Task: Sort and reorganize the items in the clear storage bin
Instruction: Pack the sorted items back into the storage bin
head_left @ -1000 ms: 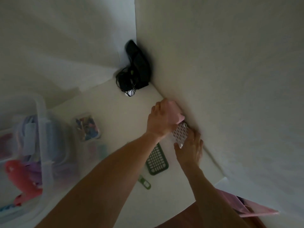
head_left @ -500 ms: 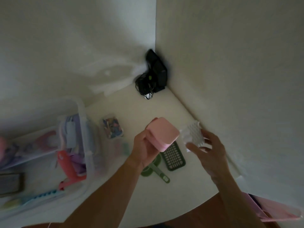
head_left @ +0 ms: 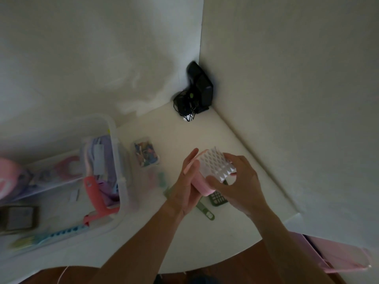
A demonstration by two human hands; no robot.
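No legible txt, labels or nos. anywhere; pic too dim & blurry to read.

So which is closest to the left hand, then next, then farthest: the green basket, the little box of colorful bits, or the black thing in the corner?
From the left hand, in the head view:
1. Green basket, just to its right, partly under the hands.
2. Little box of colorful bits, up and to its left, beside the clear bin.
3. Black thing, far back in the wall corner.

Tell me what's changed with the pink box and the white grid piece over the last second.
Both hands lifted them away from the wall: the left hand holds the pink box, and the right hand now presses the white grid insert onto it. The clear bin and green basket stayed put.
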